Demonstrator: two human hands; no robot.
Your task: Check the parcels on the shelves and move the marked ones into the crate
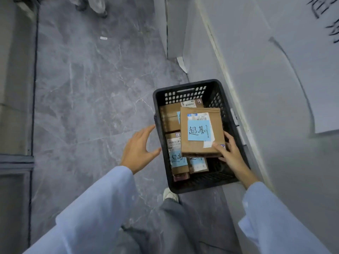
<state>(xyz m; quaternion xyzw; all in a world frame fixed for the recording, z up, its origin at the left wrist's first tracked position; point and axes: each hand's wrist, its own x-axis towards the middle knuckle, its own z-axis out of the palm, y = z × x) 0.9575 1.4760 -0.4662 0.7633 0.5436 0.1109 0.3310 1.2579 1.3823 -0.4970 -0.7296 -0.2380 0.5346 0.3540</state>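
Right hand is gripping the marked parcel at its lower-right corner: thumb lying on the top face, fingers curling round the right edge and underneath. The rest of the parcel is sticking out up and left from the grip, flat side facing the camera, with the blue note showing handwritten characters.

Parcel is sitting inside the black crate, right of frame centre, overlapping other cardboard parcels below it. One of those, lower left in the crate, is also carrying a blue note. Can't tell if the held parcel is resting on them or hanging just above.

Left hand is holding nothing, with its fingers spread and relaxed just outside the crate's left wall. Fingertips are right at the wall; contact is unclear.

Crate is standing on the grey marble floor, beside a grey panel on the right. Both light blue sleeves are entering from the bottom of the frame.
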